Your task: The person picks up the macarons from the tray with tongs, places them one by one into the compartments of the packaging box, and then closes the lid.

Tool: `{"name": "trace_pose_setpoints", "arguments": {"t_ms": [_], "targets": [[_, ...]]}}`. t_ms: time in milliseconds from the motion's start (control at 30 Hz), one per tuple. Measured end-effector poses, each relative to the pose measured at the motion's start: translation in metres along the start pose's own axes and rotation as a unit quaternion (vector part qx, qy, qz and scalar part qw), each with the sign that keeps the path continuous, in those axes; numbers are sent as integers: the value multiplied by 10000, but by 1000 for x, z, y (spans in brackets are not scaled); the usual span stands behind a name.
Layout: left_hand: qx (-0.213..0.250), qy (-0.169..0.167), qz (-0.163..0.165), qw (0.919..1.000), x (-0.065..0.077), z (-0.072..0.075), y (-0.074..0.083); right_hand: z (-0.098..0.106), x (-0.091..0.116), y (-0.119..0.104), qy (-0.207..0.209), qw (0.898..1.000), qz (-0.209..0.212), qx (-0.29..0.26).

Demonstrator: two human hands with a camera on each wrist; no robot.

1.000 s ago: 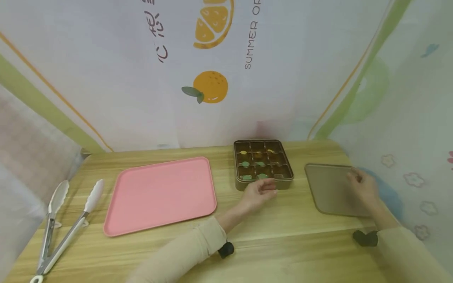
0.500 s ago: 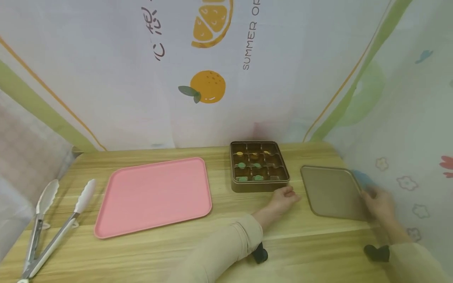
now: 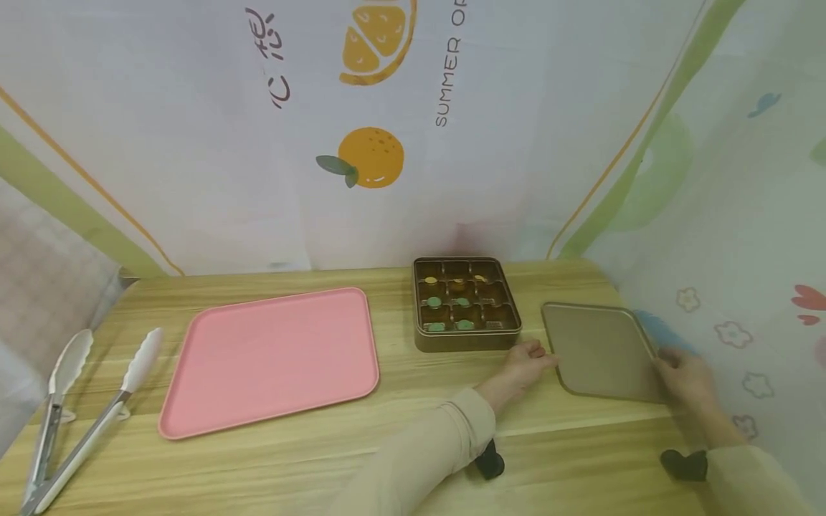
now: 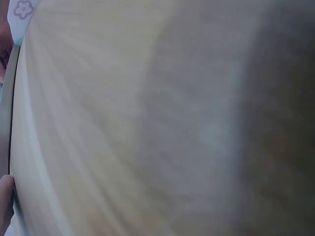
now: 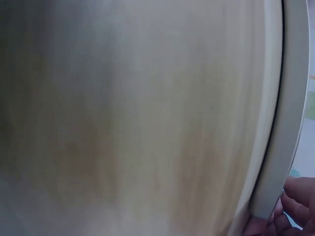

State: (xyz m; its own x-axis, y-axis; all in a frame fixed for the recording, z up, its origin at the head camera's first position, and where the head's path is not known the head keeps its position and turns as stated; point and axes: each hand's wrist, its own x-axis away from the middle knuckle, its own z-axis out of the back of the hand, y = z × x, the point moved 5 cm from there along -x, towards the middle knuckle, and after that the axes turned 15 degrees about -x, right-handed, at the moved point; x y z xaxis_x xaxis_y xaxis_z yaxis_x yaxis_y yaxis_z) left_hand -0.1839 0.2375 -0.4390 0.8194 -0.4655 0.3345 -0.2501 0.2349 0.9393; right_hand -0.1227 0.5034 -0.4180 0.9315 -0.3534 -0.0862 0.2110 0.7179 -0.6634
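Observation:
A flat brown tin lid (image 3: 600, 351) lies on the wooden table at the right. My right hand (image 3: 690, 380) grips its right edge; in the right wrist view the thumb and curled fingers (image 5: 299, 194) meet the lid's rim. At the opposite side, my left hand (image 3: 521, 367) touches the lid's left edge with extended fingertips. The left wrist view shows one fingertip (image 4: 5, 191) against the lid's side wall (image 4: 7, 118). Just behind the left hand stands a brown tin box (image 3: 467, 342), divided into several compartments, some with small green or yellow round pieces.
A pink tray (image 3: 271, 362) lies left of the box on the wooden table (image 3: 271, 466). Tongs (image 3: 84, 444) with white tips lie spread at the far left. A printed cloth (image 3: 503, 143) hangs behind the table, with another cloth close along the right side.
My left hand has moved right, from in front of the tin box to the lid's left edge. My right hand has moved from over the lid to its right edge.

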Motion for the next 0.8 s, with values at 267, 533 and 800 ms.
{"name": "trace_pose_setpoints", "arguments": {"t_ms": [267, 533, 800], "targets": [[-149, 82, 92, 9998, 0, -1, 4, 0, 0, -12, -268, 9995, 162, 74], [-240, 156, 35, 9996, -1, 0, 0, 2, 3, -5, -693, 9976, -9, 36], [-301, 492, 52, 9983, 0, 1, 0, 5, 8, -3, -1009, 9948, -82, -123]]}}
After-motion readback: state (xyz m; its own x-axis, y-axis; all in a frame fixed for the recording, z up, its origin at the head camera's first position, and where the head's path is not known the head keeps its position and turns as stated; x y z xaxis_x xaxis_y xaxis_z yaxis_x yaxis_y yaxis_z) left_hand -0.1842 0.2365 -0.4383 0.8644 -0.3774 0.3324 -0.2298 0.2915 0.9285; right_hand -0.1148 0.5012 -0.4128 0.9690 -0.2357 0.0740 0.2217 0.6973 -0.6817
